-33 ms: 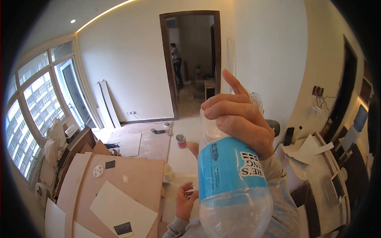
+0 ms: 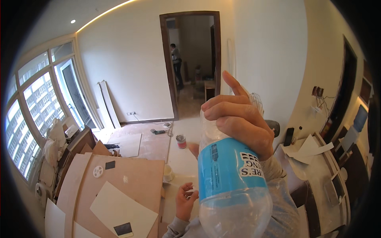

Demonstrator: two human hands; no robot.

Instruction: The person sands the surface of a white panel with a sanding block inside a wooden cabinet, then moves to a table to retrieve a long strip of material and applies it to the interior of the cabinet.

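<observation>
A clear plastic bottle (image 2: 234, 214) with a blue label fills the lower middle of the view, very near. Its label print stands upside down, and its lower end runs out of the picture. My right hand (image 2: 244, 121) is wrapped round the bottle's upper part, with the index finger sticking up off it. Whether liquid is inside, I cannot tell. Lower down and left of the bottle, my left hand (image 2: 185, 200) has its fingers curled together. A small pale spot shows at its fingertips, too small to name.
Boards (image 2: 123, 210) with a dark rectangular piece and a white reel (image 2: 98, 171) lie at left. A tin (image 2: 181, 141), a bucket (image 2: 168, 173) and a corded power tool (image 2: 158, 131) stand or lie on the floor. Beyond the doorway (image 2: 194, 59) stands a person (image 2: 176, 63). A cluttered worktop (image 2: 317, 170) is at right.
</observation>
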